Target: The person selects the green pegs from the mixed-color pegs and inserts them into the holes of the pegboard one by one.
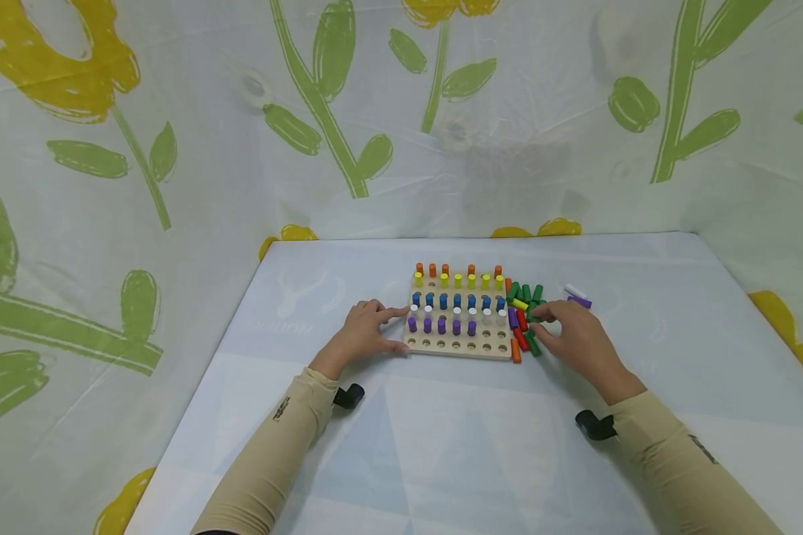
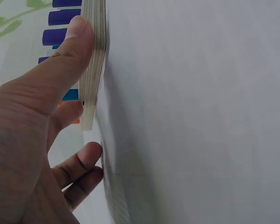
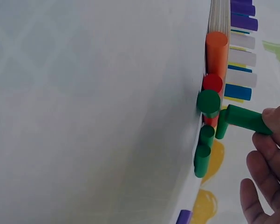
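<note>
A pale wooden pegboard (image 1: 458,354) lies on the table, with rows of orange, yellow, blue, white and purple pegs standing in it. Round holes show along its near row. My left hand (image 1: 363,329) touches the board's left end, with the thumb at the near corner and the index finger farther back. In the right wrist view my right hand (image 3: 275,154) pinches a green peg (image 3: 248,119) by one end, between thumb and fingertips. That hand is just right of the board, over loose pegs, among them a red peg (image 1: 523,320) and an orange peg (image 1: 516,351).
More loose green pegs (image 1: 526,292) and a yellow peg (image 1: 520,305) lie against the board's right side. Farther right, a white peg (image 1: 575,290) lies beside a purple peg (image 1: 579,302). Flower-printed cloth (image 1: 508,163) hangs behind the pale table (image 1: 455,438).
</note>
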Demonstrator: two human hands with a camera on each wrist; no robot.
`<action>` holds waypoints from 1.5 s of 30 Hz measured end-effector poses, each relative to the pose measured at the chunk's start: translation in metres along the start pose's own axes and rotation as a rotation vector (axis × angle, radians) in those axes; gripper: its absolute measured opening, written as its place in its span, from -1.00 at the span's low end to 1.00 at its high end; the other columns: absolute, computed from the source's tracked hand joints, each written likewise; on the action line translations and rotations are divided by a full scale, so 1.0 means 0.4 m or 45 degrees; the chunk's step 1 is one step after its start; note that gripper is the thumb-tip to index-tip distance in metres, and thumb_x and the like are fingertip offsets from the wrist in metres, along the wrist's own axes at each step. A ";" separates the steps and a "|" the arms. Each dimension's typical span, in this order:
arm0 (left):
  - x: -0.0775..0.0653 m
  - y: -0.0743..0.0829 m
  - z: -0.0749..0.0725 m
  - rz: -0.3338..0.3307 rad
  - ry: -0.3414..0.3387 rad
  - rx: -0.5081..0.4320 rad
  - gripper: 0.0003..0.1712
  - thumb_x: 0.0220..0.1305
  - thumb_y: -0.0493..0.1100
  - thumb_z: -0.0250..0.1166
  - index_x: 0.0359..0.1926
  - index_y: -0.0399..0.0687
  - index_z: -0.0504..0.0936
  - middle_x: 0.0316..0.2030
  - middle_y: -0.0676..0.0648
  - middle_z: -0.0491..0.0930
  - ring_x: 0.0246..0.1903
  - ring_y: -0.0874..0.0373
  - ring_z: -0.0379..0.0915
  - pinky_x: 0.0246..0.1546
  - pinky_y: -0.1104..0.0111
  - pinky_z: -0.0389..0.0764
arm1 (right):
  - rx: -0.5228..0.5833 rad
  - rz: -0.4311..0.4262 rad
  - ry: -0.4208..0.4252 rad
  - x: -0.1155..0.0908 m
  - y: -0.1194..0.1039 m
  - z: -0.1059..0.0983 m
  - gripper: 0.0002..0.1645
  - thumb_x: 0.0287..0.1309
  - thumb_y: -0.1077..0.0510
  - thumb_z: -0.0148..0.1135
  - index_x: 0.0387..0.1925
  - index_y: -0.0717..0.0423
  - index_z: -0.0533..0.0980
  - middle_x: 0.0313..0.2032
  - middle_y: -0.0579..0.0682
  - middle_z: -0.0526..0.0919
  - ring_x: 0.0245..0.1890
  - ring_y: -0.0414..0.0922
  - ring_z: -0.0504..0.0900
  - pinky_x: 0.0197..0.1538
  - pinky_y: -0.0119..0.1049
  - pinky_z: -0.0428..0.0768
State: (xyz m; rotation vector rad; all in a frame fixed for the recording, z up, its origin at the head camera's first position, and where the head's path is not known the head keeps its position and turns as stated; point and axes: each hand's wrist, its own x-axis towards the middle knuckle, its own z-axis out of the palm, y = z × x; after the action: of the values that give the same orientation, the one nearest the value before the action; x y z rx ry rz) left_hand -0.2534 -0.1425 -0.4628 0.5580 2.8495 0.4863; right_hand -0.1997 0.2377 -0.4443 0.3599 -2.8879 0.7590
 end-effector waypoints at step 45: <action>-0.002 0.002 -0.005 0.005 0.001 -0.013 0.04 -0.05 0.38 0.53 0.47 0.30 0.40 -0.14 -0.04 0.36 -0.09 0.03 0.20 0.05 0.15 0.25 | 0.001 -0.108 -0.032 0.009 -0.083 0.041 -0.70 0.25 0.16 0.41 -0.01 0.16 0.67 -0.12 0.07 0.70 0.02 0.09 0.58 0.12 0.08 0.55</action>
State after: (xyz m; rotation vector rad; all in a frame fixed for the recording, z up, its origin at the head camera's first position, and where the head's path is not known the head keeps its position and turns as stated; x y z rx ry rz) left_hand -0.2530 -0.1426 -0.4608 0.5616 2.8453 0.5014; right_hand -0.1955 0.2009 -0.4424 0.4924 -2.8744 0.7467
